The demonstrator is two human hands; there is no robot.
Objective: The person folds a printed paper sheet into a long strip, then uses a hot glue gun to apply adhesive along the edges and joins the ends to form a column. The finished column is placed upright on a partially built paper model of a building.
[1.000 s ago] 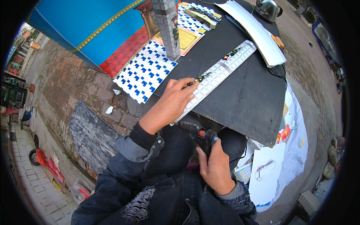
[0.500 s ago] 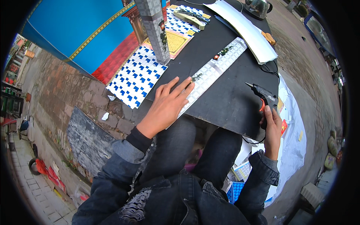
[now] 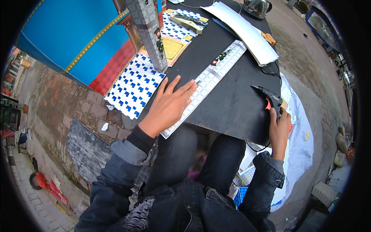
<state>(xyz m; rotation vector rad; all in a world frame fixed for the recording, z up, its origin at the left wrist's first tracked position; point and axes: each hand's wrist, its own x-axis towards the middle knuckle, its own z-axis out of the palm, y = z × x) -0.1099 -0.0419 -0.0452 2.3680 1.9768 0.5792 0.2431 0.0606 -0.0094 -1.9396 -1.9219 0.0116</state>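
Outdoor setting: brick paving (image 3: 50, 104) on the person's left, rough ground on the right. A black counter (image 3: 232, 104) sits over the seated person's knees.

Left hand (image 3: 170, 106): flat, palm down, fingers (image 3: 181, 87) spread wide, pressing on the near part of a long white mosaic strip (image 3: 210, 79). Nothing is gripped. The strip runs diagonally across the counter from the near left edge toward the far right; its near end overhangs the near edge beside the left wrist. Small dark and red bits (image 3: 219, 58) lie on the strip toward its far end.

Right hand (image 3: 279, 129): at the right edge of the counter, fingers curled shut around the handle of a black glue gun (image 3: 268, 96) with an orange trigger. The nozzle points toward the counter's middle, well apart from the strip. A black cord (image 3: 266, 69) lies along the right edge.

Far right corner: a curved white sheet (image 3: 247, 33), with a dark kettle (image 3: 257, 7) beyond it. Off the left edge: a blue-and-white checked tile sheet (image 3: 133, 87), a grey mosaic-covered column (image 3: 148, 31) standing upright, and a large blue and red panel (image 3: 77, 42). White plastic sheeting (image 3: 299, 135) lies on the ground beyond the right edge.
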